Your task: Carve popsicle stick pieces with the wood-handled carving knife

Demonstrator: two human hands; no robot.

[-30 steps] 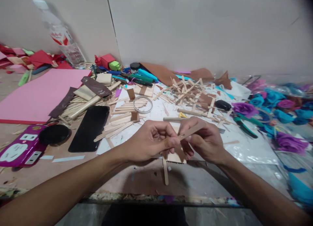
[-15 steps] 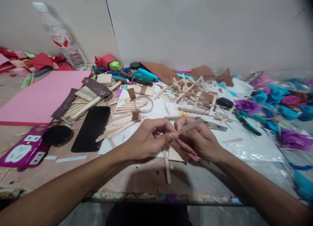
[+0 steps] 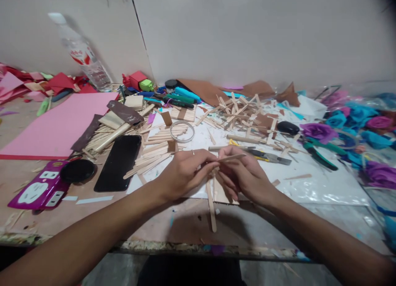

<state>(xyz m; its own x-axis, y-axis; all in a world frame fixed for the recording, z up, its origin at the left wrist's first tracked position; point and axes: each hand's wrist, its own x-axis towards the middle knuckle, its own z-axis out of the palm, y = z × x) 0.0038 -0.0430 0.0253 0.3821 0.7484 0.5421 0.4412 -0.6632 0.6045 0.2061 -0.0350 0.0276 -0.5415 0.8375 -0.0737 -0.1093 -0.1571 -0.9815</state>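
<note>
Over the front of the table, my left hand (image 3: 188, 170) and my right hand (image 3: 243, 170) meet at a wooden craft stick (image 3: 232, 157). My left thumb and forefinger pinch its left end. My right fingers close around it from the other side, with its tip pointing right. Below the hands another craft stick (image 3: 211, 209) lies lengthwise toward the table edge, its far end hidden. A flat wooden piece (image 3: 224, 192) lies beside it, partly covered by my right hand. A yellow-and-black cutter (image 3: 269, 156) rests just beyond my right hand.
To the left are a black phone (image 3: 118, 163), a purple power strip (image 3: 40, 187) and a pink sheet (image 3: 64, 123). Loose sticks (image 3: 238, 113) and a tape ring (image 3: 182, 132) lie behind the hands. Green-handled pliers (image 3: 321, 154) and paper flowers (image 3: 318, 132) are at right.
The held stick has turned from slanting upward to nearly level, and my hands have drawn slightly closer together. The view has shifted a little.
</note>
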